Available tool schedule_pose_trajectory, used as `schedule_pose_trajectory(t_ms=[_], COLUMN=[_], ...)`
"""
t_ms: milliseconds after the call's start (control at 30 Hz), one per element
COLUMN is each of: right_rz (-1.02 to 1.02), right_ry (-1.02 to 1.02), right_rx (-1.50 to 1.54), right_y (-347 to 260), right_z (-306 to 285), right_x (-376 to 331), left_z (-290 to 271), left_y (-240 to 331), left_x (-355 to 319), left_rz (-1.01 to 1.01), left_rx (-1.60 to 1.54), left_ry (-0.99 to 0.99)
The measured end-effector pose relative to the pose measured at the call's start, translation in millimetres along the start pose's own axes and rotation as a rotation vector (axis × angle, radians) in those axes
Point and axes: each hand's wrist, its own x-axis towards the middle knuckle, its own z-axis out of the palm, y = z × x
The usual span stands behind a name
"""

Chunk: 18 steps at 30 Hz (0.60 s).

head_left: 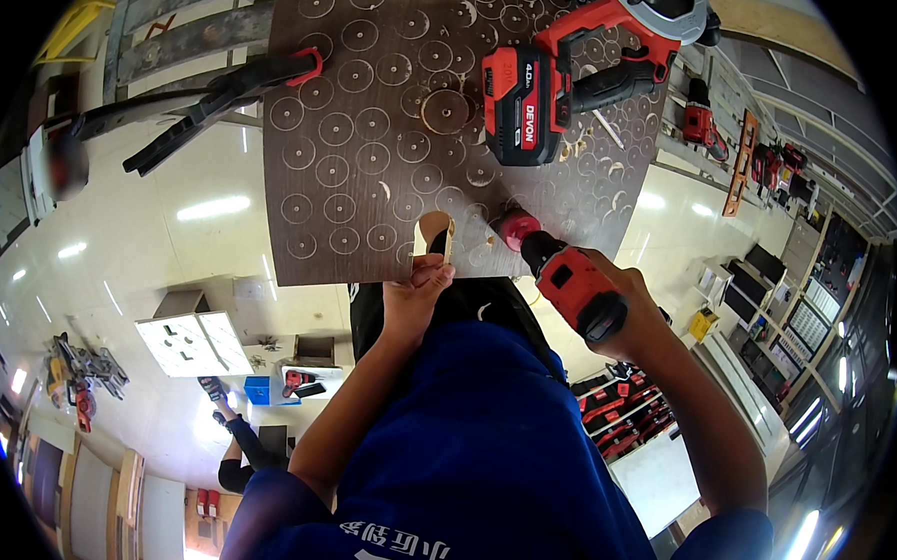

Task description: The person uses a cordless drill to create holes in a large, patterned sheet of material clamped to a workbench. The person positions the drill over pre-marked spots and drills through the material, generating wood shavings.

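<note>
A dark brown wood-look board (pixel 319 259) lies in front of me, covered with scored circles that have centre holes. My left hand (pixel 415 297) pinches the board's near edge at a rounded cutout (pixel 433 237), fingers closed. In my right hand (pixel 635 313) is a red and black cordless drill (pixel 576 289), gripped by its handle. A red hole saw (pixel 517 226) sits in its chuck, over the board right of the cutout; whether it touches the surface I cannot tell.
A red and black cordless saw (pixel 633 63) with a large battery rests on the board's far right. Beside it lie a white pencil (pixel 608 129) and a loose round disc (pixel 446 111). A black clamp (pixel 216 95) grips the left edge. Another person's legs (pixel 249 446) show lower left.
</note>
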Motion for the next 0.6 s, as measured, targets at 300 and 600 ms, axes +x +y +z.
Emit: schedule_pose_trajectory(t_ms=[300,600], right_rz=[-0.014,0.036], right_ry=[0.001,-0.009], right_rx=[-0.066,-0.014], right_y=[-0.8,0.3], right_z=[-0.2,-0.2], right_x=[0.0,0.2], left_z=[-1.5,0.0], left_y=[-4.2,0.6], left_x=[0.8,-0.6], left_rz=[0.043,0.004], left_rx=[0.044,0.008], left_ry=[-0.002,-0.003])
